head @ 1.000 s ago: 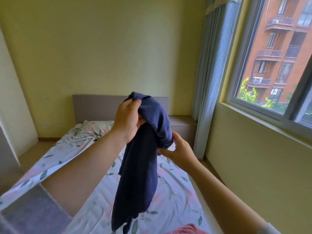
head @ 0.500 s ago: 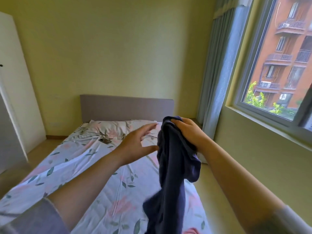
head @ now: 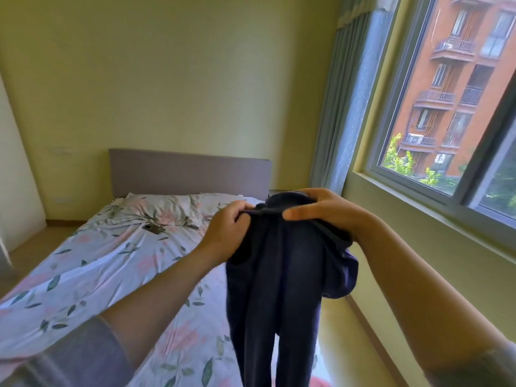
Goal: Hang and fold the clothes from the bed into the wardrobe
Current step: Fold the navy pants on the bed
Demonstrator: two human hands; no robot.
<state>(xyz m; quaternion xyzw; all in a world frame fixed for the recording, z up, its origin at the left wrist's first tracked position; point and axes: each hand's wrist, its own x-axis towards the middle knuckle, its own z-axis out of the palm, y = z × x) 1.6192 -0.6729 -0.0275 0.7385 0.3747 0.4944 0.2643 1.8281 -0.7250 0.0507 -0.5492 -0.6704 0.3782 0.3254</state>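
While both hands hold it up over the near right part of the bed, the dark navy soft-cloth garment [head: 279,275] hangs in long folds and splits low down into two lengths, so it is probably a pair of trousers. The left hand [head: 226,233] has its grip closed tight, fingers curled on the bunched top edge. The right hand [head: 321,210] has its fingers wrapped over the top of the same edge, with the thumb lying across the front. The step in hand looks like finding and straightening the waistband before folding or hanging. The next move calls for drawing the hands apart along that edge so the cloth falls flat, then turning toward the wardrobe. The white panel [head: 16,177] at the far left may be the wardrobe, though I cannot tell. Counted: one garment held, two hands on it, one bed with a pale floral sheet [head: 97,269], what look like two matching pillows [head: 162,208] by the grey padded headboard [head: 190,171], one small dark flat object [head: 153,228] on the sheet, and one scrap of pink cloth [head: 321,382] at the near edge, perhaps another garment.
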